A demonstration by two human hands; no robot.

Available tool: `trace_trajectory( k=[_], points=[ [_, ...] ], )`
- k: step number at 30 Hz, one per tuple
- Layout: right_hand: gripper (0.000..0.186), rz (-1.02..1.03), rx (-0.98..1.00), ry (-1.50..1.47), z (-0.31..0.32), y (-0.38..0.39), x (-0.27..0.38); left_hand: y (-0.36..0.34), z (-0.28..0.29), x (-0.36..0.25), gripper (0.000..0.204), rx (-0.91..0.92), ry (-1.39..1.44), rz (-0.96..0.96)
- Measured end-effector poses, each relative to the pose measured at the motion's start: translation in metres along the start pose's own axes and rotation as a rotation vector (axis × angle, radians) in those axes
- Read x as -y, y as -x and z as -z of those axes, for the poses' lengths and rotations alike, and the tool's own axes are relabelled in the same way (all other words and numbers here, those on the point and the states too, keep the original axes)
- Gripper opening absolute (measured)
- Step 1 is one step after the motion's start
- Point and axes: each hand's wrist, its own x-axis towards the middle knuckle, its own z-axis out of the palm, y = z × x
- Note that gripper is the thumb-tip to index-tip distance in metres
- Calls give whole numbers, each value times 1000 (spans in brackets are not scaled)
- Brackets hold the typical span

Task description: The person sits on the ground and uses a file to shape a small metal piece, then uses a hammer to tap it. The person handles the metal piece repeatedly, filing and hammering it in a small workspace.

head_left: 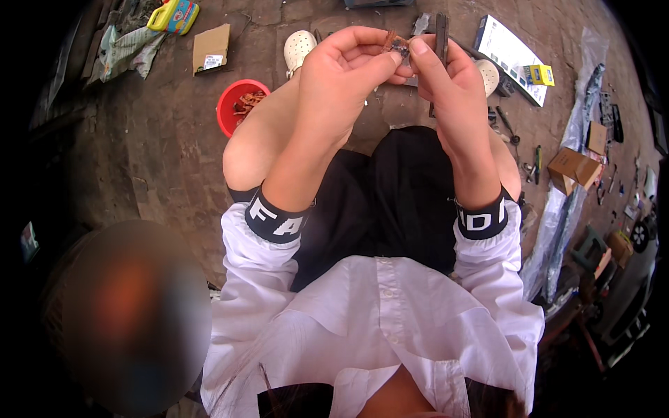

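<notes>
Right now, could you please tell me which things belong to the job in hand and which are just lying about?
In use: coppery piece, in left hand; dark bar, in right hand; probably red bowl.
Apparently lying about: yellow jug; cardboard piece; white box.

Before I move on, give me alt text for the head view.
The left hand and right hand meet at a small coppery piece, a dark bar also in the right hand. A red bowl of orange-brown scraps stands left on the floor; a flat white box lies right.
</notes>
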Motion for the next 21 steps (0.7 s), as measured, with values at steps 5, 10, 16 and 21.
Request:
trace_trajectory(
  k=[5, 10, 16, 21],
  points=[
    [25, 190, -86, 288, 3, -2, -14, -2, -4, 2, 20, -117, -42, -90],
    [26, 321, -45, 453, -3, 3, -16, -4, -2, 1, 20, -181, -72, -157],
    [20, 380, -78, 692, -3, 6, -17, -4, 0, -7, 18, -271, -50, -133],
    [21, 355, -54, 665, -2, 4, -18, -6, 4, -4, 19, -234, 67, -87]
  ],
)
